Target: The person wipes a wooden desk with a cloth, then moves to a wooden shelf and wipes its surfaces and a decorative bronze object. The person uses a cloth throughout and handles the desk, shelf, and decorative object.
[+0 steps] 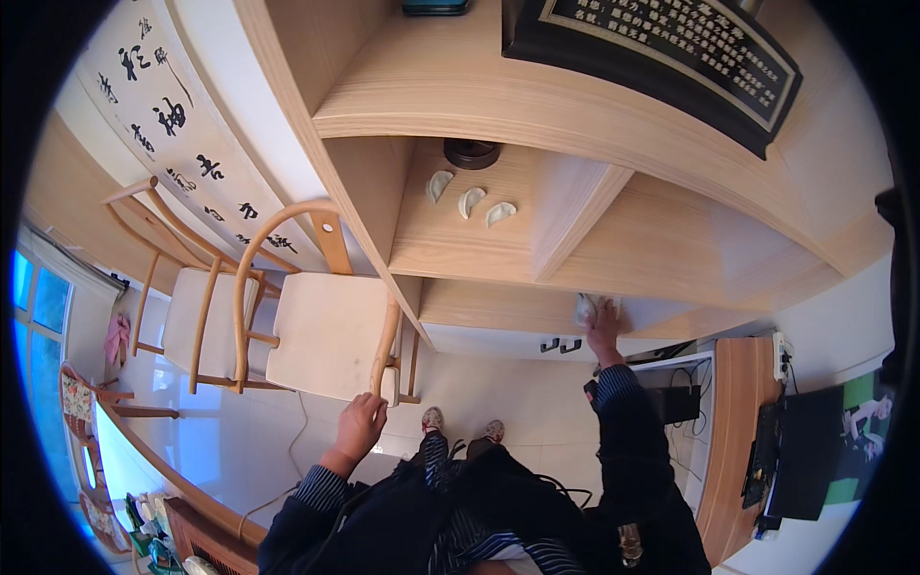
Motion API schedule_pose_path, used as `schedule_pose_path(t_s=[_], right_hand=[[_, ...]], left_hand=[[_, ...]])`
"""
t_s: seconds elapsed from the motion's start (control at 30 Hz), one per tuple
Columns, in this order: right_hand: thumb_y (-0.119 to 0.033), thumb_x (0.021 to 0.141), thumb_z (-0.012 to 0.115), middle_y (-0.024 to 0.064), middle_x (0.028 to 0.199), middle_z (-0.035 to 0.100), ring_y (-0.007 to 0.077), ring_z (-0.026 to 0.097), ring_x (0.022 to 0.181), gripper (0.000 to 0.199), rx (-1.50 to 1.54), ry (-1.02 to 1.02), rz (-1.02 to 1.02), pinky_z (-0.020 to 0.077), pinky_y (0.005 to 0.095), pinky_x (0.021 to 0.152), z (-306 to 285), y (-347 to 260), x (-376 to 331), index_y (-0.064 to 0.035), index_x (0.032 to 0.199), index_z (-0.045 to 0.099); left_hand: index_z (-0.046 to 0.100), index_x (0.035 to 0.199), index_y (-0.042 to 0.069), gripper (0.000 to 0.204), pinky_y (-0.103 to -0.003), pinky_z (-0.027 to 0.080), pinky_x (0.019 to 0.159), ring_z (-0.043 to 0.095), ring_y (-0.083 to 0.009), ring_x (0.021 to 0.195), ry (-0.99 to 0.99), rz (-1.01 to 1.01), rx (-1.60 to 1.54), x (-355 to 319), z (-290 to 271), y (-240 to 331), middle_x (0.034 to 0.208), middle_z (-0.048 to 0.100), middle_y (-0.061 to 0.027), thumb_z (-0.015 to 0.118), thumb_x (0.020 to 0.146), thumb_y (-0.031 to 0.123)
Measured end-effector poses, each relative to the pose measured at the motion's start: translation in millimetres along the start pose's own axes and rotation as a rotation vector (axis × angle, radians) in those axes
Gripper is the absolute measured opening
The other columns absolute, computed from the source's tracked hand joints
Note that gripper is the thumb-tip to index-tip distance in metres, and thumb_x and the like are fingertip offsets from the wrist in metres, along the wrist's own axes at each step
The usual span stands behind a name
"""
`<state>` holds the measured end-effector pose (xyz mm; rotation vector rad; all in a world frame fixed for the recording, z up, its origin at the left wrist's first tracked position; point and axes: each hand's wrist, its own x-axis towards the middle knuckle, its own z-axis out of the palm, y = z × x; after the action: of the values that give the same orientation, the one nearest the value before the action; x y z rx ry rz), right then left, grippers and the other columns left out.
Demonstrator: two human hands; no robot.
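Note:
My right hand (602, 329) reaches onto the lower shelf (498, 302) of a light wood cabinet. Its fingers are closed over a small greyish-white object (584, 308), blurred and partly covered, so its kind does not show. Beside the front end of a wooden chair (324, 326) arm is my left hand (358, 429), its fingers curled in. Nothing shows in it, and whether it touches the chair is unclear. Three pale crescent-shaped pieces (471, 202) lie in the compartment above, near a dark round stand (471, 152).
A framed dark plaque (661, 57) stands on the upper shelf. White drawers with black handles (560, 345) lie below. Another chair (201, 316) is at left, with a calligraphy scroll (182, 125) on the wall. To the right is a desk (743, 431) with a monitor (824, 450) and cables.

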<state>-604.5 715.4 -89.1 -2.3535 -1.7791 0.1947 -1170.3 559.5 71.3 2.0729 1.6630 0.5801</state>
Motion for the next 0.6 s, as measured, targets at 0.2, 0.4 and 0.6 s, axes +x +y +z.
schedule_pose_path(t_s=[0.2,0.4,0.6], right_hand=[[-0.056,0.101,0.042,0.0232,0.168,0.017,0.0468,0.004,0.155,0.071,-0.096,-0.118,0.124,0.0027,0.0688,0.12,40,-94,2,-0.018,0.16,0.031],[-0.051,0.099,0.052,0.0203,0.17,0.015,0.0454,0.003,0.156,0.071,0.125,-0.026,-0.044,-0.0036,0.0688,0.119,76,-265,-53,-0.0213,0.16,0.032],[-0.04,0.091,0.063,0.0139,0.164,0.034,0.0419,0.015,0.155,0.065,-0.029,0.072,-0.249,0.0006,0.063,0.124,91,-381,-63,-0.0162,0.15,0.049]], left_hand=[[0.065,0.09,0.004,0.004,-0.046,0.053,0.071,0.064,-0.0353,0.081,0.001,-0.164,0.029,-47,-21,-29,0.084,0.065,-0.0134,0.067,0.09,0.008],[0.066,0.091,0.006,0.004,-0.046,0.054,0.071,0.065,-0.0359,0.084,-0.006,-0.27,0.039,-74,-21,-40,0.087,0.066,-0.0127,0.065,0.091,0.01],[0.066,0.093,0.008,0.006,-0.045,0.054,0.071,0.066,-0.0359,0.085,-0.069,-0.217,0.049,-63,-22,-41,0.089,0.067,-0.0123,0.065,0.093,0.013]])
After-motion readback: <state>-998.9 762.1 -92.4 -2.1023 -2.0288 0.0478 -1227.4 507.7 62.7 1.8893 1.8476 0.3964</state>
